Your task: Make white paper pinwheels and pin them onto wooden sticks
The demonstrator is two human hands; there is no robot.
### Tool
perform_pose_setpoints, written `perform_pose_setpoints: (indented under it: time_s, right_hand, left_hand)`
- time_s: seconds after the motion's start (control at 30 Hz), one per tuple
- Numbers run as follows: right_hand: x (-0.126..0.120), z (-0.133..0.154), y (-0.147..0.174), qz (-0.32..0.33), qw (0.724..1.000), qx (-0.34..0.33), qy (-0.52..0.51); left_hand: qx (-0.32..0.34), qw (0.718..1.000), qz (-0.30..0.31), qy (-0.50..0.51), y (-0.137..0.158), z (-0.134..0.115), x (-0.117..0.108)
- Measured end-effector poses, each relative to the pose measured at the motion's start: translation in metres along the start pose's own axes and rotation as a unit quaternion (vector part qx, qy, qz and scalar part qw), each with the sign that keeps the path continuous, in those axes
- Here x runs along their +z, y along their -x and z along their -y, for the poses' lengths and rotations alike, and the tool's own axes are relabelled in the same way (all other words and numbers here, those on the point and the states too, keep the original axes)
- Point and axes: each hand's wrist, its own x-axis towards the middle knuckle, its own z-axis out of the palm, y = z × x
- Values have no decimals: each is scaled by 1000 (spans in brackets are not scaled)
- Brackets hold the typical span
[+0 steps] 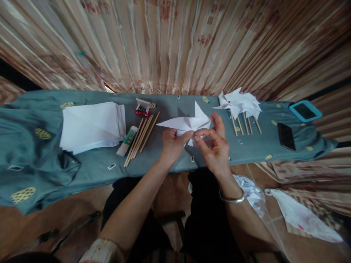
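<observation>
A folded white paper pinwheel (181,123) is held over the middle of the cloth-covered table. My left hand (174,144) is closed on its near side, thumb pressed toward the centre. Thumb and forefinger of my right hand (215,144) pinch at the pinwheel's centre on something small and dark, too small to make out; the other fingers curl behind the paper. Left of my hands lie several thin wooden sticks (141,140), beside a green and white glue stick (127,140). An open small red and white box (143,107) of dark small pieces stands behind the sticks.
A stack of white paper (90,126) lies at the left of the table (153,160). Finished-looking pinwheels on sticks (241,104) are piled at the right, near a dark phone (286,136) and a blue-framed device (305,110). Plastic bags (304,215) lie on the floor.
</observation>
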Motion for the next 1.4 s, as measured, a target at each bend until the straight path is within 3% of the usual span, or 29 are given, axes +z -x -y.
perform_pose_setpoints:
  time_s: [0.73, 1.4]
  right_hand:
    - [-10, -24, -10, 66, 985, 87, -133]
    - [-15, -27, -9, 86, 979, 108, -150]
  left_hand:
    - [-5, 1000, 24, -8, 3, -1, -2]
    - [-1, 999, 40, -18, 5, -3, -1]
